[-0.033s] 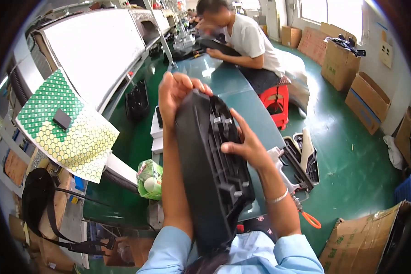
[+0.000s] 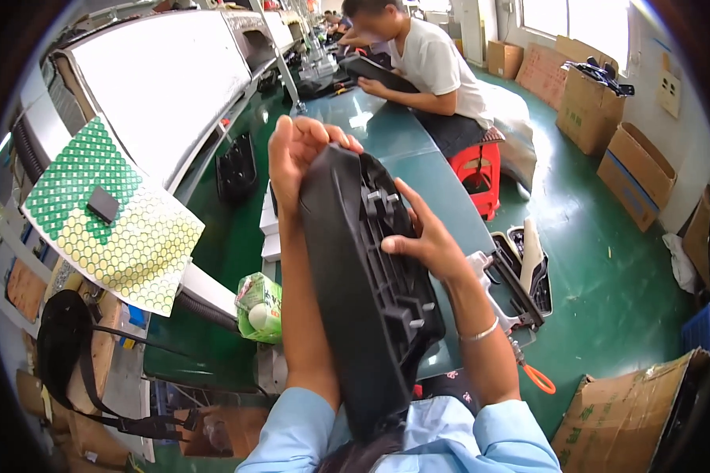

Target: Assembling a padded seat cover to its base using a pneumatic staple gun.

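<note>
A long black plastic trim panel (image 2: 335,276) stands tilted in front of me. Its left face is smooth and dark; the side turned to the right is ribbed and carries several small silver metal clips. My left hand (image 2: 292,162) is at the far upper end, fingers curled over the panel's tip, the forearm running along its left side. On the right edge, my right hand (image 2: 430,244) grips the panel, thumb on the ribbed side and forefinger stretched along the rim; its other fingers are hidden behind. The panel's lower end comes close to my blue shirt.
A staple gun (image 2: 513,288) with an orange hose loop lies at right beside an open tool case (image 2: 532,264). Left are a patterned sticker sheet (image 2: 110,221) and a green packet (image 2: 259,307). A co-worker (image 2: 438,67) sits at the far bench. Cardboard boxes (image 2: 635,177) line the right.
The panel has tipped slightly, its clips now a little higher in view. Both hands keep their grip. The co-worker's head and the part held there have shifted slightly.
</note>
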A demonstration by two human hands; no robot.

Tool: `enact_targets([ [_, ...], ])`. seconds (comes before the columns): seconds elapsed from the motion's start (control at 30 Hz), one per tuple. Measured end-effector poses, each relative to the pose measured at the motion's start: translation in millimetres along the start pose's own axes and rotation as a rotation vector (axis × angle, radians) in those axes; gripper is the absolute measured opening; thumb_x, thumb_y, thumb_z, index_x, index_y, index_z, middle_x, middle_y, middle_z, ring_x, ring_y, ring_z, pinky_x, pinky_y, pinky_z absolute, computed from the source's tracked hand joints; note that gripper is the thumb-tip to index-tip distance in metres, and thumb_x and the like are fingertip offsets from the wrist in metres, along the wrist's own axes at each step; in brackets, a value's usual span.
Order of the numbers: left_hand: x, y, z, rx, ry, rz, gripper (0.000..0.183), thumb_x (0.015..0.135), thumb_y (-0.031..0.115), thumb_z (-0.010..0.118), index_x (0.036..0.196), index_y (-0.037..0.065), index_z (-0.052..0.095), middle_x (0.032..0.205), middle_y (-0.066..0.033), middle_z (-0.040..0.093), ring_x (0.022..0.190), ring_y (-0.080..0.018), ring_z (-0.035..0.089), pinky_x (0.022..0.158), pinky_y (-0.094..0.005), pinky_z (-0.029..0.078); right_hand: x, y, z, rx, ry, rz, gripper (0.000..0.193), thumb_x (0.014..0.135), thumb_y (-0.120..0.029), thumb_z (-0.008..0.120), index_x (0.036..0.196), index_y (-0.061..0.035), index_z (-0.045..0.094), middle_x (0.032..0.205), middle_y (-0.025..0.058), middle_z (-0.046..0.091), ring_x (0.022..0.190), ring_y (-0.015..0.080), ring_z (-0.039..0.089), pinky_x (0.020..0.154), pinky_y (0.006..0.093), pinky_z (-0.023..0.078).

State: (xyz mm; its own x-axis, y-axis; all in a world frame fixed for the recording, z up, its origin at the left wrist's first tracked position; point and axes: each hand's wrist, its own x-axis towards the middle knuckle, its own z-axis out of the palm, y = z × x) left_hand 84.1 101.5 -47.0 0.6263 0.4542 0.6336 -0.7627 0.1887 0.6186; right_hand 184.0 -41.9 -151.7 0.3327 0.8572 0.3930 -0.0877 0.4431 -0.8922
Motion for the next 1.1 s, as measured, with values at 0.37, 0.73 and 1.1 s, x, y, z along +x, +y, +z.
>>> enact_targets([
  [0.37,-3.0,-16.3,-16.9,0.033,-0.002,-0.174,0.039,0.096,0.035,0.039,0.083,0.001,0.051,0.079,-0.0133,0.055,0.081,-0.0270,0.055,0.082,-0.0381,0.042,-12.0,-10.4,-12.7,-0.492,0.348,-0.104,0.048,0.084,-0.015,0.065,0.127,-0.0023,0.050,0.119,0.0117,0.058,0.106,0.0194,0.056,0.082,0.0309,0.047],
  [0.73,-11.2,0.4,4.7,0.239,0.020,-0.191,0.029,0.094,0.030,0.042,0.092,0.003,0.050,0.091,-0.0089,0.054,0.084,-0.0138,0.053,0.081,-0.0264,0.042,54.1,-81.2,14.1,-1.158,-0.023,-0.794,0.034,0.064,-0.001,0.069,0.096,-0.0001,0.058,0.084,0.0114,0.061,0.075,0.0246,0.060,0.069,0.0323,0.048],
  [1.1,-11.0,-0.2,7.9,0.322,0.004,-0.148,0.029,0.093,0.028,0.040,0.091,0.002,0.052,0.091,-0.0088,0.055,0.087,-0.0143,0.051,0.085,-0.0264,0.039,55.5,-86.4,12.2,-1.319,-0.008,-0.884,0.029,0.067,-0.004,0.062,0.095,-0.0024,0.053,0.074,0.0061,0.048,0.068,0.0229,0.052,0.063,0.0342,0.043],
])
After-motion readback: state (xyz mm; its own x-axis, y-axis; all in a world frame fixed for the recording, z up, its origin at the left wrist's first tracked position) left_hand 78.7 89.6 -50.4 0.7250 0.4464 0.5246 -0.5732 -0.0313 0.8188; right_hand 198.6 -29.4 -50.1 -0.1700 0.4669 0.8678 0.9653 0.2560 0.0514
